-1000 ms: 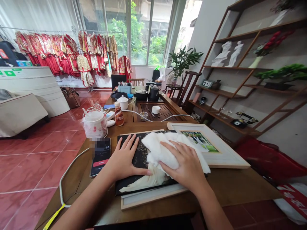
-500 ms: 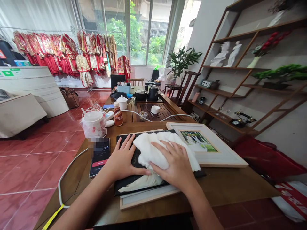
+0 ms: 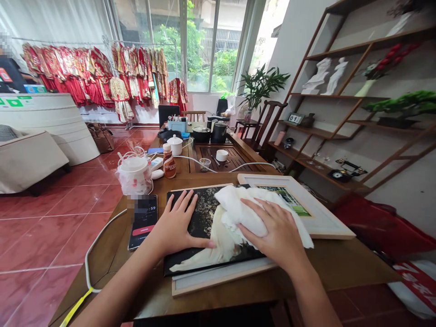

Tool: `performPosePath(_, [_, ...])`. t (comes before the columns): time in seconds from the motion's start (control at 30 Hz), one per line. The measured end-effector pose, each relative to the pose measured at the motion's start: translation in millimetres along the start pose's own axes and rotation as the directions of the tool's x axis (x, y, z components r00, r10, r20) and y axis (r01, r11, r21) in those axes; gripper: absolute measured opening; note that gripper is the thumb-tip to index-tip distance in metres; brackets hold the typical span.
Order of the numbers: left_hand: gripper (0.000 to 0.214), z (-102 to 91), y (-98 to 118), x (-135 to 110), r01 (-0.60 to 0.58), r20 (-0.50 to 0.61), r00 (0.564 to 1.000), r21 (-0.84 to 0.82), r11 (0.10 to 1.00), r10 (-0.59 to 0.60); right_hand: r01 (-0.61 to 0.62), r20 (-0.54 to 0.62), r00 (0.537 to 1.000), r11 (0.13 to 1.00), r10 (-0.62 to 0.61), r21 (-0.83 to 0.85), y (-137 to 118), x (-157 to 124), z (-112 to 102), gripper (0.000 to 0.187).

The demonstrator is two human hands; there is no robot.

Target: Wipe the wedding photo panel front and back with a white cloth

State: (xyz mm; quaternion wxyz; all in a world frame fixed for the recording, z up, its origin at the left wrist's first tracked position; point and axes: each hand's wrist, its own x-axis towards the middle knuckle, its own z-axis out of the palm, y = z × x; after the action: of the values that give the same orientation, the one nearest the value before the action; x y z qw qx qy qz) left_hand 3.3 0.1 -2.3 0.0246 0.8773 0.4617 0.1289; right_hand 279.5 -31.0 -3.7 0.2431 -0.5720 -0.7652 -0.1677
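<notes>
A: Where is the cloth [image 3: 233,209] lying?

B: It is covering the right part of the dark picture [image 3: 204,218], bunching up under the right hand [image 3: 277,225].

A: How are that hand's fingers sitting?

B: They are spreading a little and curving over the top, with the thumb lying on the near left side. A white bulge is filling the space between thumb and forefinger, so the hand is holding the cloth. Folds are reaching out left of the fingertips, and a loose end is trailing to the right of the hand.

A: And the left hand [image 3: 175,222]?

B: It is lying flat and wide on the picture's left side, gripping nothing. Four fingers are pointing to the far side; the thumb is pointing right, its tip touching the pale gown [image 3: 218,245] in the print. A strip of picture is separating those fingers from the cloth.

A: What is sitting nearby?

B: A pale frame [image 3: 218,281] is showing below the picture's near edge. Another, the photo frame [image 3: 327,227], is lying to the right, and the phone [image 3: 143,227] is resting left of the left hand.
</notes>
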Motion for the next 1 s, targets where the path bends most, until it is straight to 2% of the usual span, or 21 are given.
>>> performPosePath(0.17, [0.115, 1.7, -1, 0, -0.006, -0.009, 1.0, 0.003, 1.0, 0.006, 0.014, -0.009, 1.0, 1.0, -0.014, 0.006, -13, 4, 0, 0.052])
performPosePath(0.33, [0.107, 3.1, 0, 0, -0.013, -0.018, 1.0, 0.015, 1.0, 0.014, 0.064, 0.019, 0.998, 0.99, -0.066, 0.123, -43, 13, 3, 0.054])
performPosePath(0.47, [0.104, 3.3, 0, 0, -0.026, -0.029, 0.999, 0.015, 1.0, 0.026, 0.071, 0.049, 0.996, 0.984, -0.08, 0.166, -53, 16, 3, 0.055])
performPosePath(0.6, [0.107, 3.9, -1, 0, -0.017, -0.022, 1.0, 0.018, 1.0, 0.017, 0.064, 0.048, 0.996, 0.99, -0.07, 0.127, -42, 14, 1, 0.054])
performPosePath(0.83, [0.118, 2.4, -1, -1, 0.001, 0.012, 1.0, 0.009, 1.0, -0.001, -0.013, 0.026, 1.0, 1.0, 0.012, 0.016, -3, 4, 0, 0.051])
performPosePath(1.0, [0.122, 0.2, 1, 0, 0.012, 0.021, 1.0, 0.008, 1.0, -0.012, 0.0, 0.017, 1.0, 0.999, -0.001, 0.034, -7, 4, -1, 0.051])
